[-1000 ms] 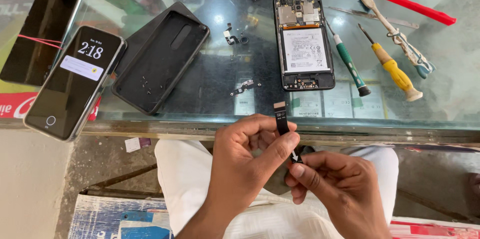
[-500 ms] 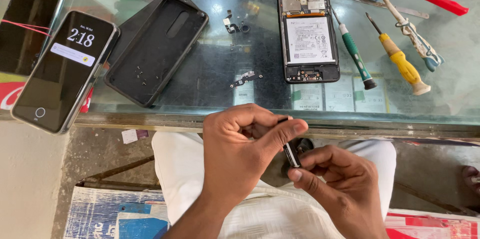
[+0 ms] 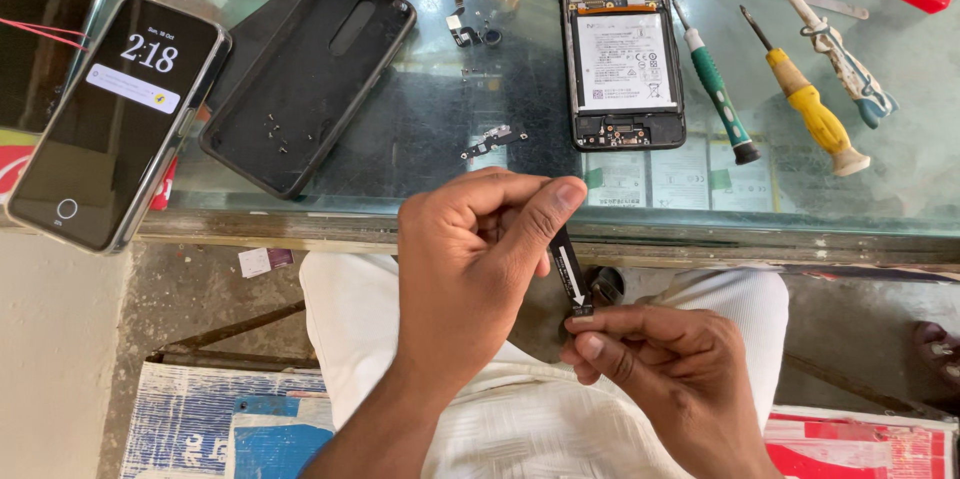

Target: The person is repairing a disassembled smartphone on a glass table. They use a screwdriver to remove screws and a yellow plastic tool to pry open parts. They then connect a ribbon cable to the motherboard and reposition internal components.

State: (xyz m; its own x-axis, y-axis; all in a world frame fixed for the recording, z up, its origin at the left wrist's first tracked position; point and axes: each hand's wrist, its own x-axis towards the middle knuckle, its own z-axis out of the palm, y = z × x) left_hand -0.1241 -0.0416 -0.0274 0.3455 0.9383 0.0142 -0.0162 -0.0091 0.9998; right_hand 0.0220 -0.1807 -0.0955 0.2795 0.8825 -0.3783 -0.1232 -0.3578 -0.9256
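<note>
1. Desk (image 3: 500, 224) of glass fills the upper half of the view, its metal edge running just above the person's lap, so the parts lie flat within arm's reach.
2. Black phone cover (image 3: 300, 79) lies hollow side up at the left of the glass; tiny screws sit inside it, seemingly so they cannot roll away.
3. Lit phone (image 3: 110, 124) rests beside the cover at the left edge of the desk, screen up.
4. Opened phone (image 3: 622, 39) lies back-off near the top, battery and boards showing, well apart from both hands.
5. Left hand (image 3: 475, 259) is held over the lap below the desk edge; its thumb and forefinger are pressed together on the upper end of the black strip.
6. Right hand (image 3: 655, 359) sits lower, its fingertips closed on the strip's bottom end, so the two hands hold it taut between them.
7. Green screwdriver (image 3: 718, 99), yellow screwdriver (image 3: 810, 109) and a brush (image 3: 825, 34) lie side by side right of the opened phone, handles toward the person.
8. Black strip (image 3: 570, 274), a thin flat ribbon with a white arrow, stands nearly upright between the two grips, clear of the desk.
9. Small loose parts (image 3: 492, 141) lie on the glass between the cover and the opened phone.
</note>
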